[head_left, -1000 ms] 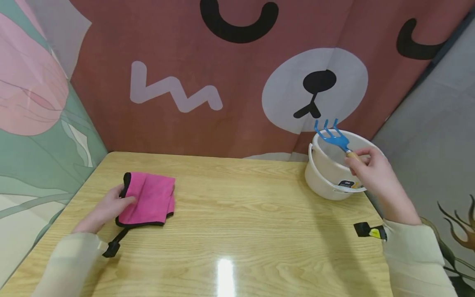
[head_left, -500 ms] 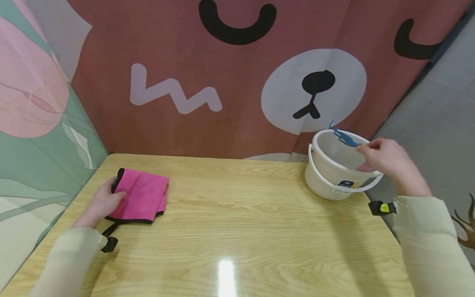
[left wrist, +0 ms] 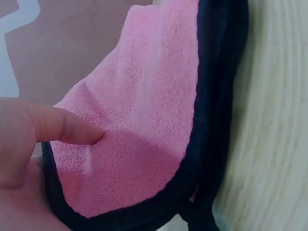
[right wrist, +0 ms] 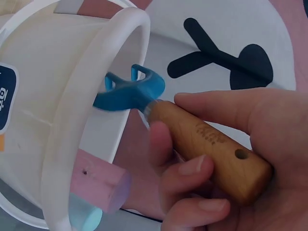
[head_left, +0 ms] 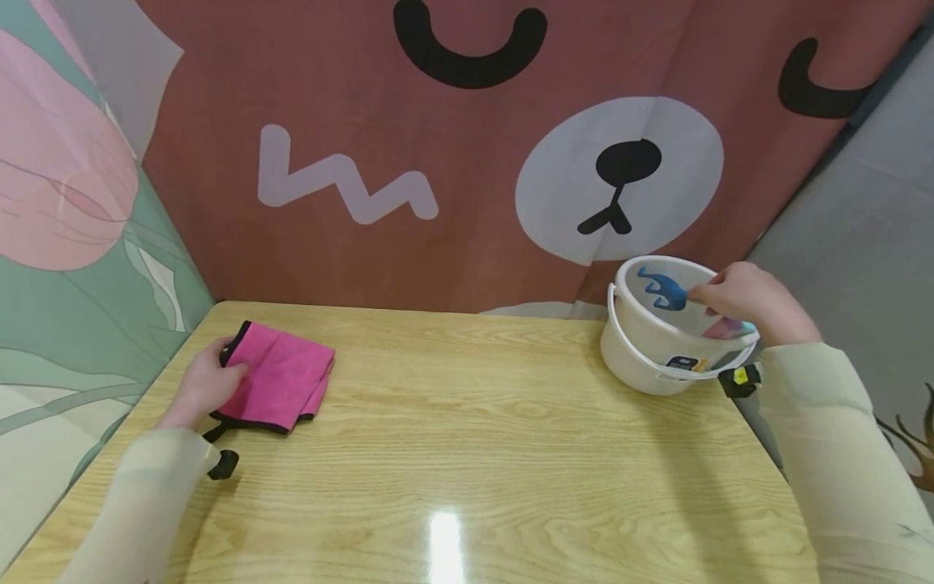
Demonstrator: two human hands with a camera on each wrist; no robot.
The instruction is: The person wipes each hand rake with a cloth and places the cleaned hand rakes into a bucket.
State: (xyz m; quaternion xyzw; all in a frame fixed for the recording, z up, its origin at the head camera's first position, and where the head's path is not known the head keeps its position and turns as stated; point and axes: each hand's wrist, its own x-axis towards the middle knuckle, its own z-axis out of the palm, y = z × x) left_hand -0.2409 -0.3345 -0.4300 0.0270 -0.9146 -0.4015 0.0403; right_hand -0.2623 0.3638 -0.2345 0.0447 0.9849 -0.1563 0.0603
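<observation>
My left hand (head_left: 204, 381) grips the left edge of a folded pink cloth (head_left: 280, 377) with black trim, at the table's left. In the left wrist view, the thumb (left wrist: 72, 127) presses on the cloth's fuzzy face. My right hand (head_left: 759, 300) holds a small hand rake with a blue head (head_left: 667, 294) by its wooden handle (right wrist: 211, 144). The rake's prongs point into the mouth of a white bucket (head_left: 645, 345) at the table's back right. Inside the bucket, a pink cylindrical end (right wrist: 103, 183) and a pale teal one (right wrist: 86, 214) show near the rim.
The light wood table (head_left: 467, 422) carries the cloth and the bucket. Behind it hangs a brown curtain (head_left: 350, 268) with a bear's face. The bucket's white bail handle (head_left: 627, 341) hangs down its side. Grey cloth (head_left: 839, 243) borders the right.
The rake has gone from above the bucket, prongs up, to prongs inside its mouth. My right hand has shifted right with it. The cloth has moved slightly left and turned a little.
</observation>
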